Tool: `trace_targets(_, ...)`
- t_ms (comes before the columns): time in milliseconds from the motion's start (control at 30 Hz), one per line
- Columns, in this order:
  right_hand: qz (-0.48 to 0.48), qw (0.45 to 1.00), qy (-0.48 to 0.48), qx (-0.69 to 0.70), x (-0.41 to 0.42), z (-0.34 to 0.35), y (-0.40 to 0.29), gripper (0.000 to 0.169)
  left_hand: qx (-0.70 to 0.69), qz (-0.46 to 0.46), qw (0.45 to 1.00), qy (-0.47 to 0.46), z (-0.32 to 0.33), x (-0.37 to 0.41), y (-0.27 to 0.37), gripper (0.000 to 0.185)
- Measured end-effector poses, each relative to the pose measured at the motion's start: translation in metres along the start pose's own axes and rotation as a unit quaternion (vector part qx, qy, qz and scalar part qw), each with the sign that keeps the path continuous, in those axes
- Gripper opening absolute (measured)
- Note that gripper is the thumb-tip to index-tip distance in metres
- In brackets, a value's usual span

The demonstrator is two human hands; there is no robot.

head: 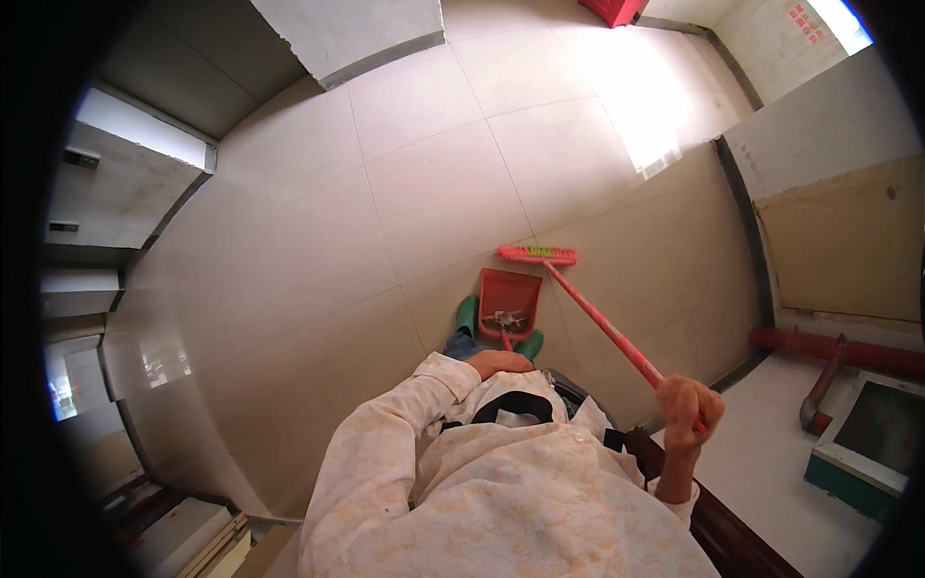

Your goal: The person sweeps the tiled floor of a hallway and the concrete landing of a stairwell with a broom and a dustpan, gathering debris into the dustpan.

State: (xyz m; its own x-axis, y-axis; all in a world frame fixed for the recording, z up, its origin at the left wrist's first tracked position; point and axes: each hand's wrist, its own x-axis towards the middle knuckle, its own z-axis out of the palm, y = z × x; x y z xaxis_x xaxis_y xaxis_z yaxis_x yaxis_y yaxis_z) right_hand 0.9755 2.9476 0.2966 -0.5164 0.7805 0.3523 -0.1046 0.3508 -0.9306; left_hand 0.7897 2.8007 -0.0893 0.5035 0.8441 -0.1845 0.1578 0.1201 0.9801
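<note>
My right hand (688, 410) grips the upper end of a broom's red handle (603, 323), out to my right. The red broom head (537, 255), with red and yellow-green bristles, is at the floor just beyond the dustpan's front edge. A red dustpan (510, 292) stands between my green boots, with its mouth facing away from me. Some grey debris (504, 320) lies in its rear part. My left hand (504, 363) is closed at the top of the dustpan's short visible handle (506, 339); its fingers are mostly hidden.
Pale tiles (441, 188) cover the floor. A wall with dark skirting (748, 231) and a red pipe (802, 343) runs along the right. A green-and-white cabinet (860, 441) is at lower right. Wall corners (376, 36) jut in at upper left. A red container (614, 10) stands far ahead.
</note>
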Motion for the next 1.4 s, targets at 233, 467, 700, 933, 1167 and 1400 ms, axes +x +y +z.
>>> trace_targets(233,0.027,0.999,0.03,0.033,-0.009,-0.043,-0.021,0.039,0.125,-0.07,0.984,-0.104,-0.018,0.011,0.077,0.029)
trace_targets(467,-0.004,0.993,0.074,0.088,0.005,-0.074,0.0,0.04,0.114,-0.132,0.982,-0.071,-0.003,-0.002,0.109,0.022)
trace_targets(700,-0.031,0.984,0.156,0.086,0.044,-0.145,0.017,0.043,0.068,-0.198,0.977,-0.03,0.022,-0.029,0.126,0.022)
trace_targets(933,-0.068,0.974,0.211,0.036,0.026,-0.132,-0.004,0.041,0.094,-0.193,0.975,-0.056,0.037,-0.043,0.106,0.025)
trace_targets(1167,-0.07,0.99,0.125,0.013,-0.026,-0.045,0.005,0.042,0.046,-0.172,0.984,-0.032,0.061,-0.089,0.094,0.023)
trace_targets(1400,-0.028,0.997,-0.008,0.078,-0.039,0.025,-0.029,0.041,0.002,-0.125,0.992,0.021,0.058,-0.126,0.086,0.021)
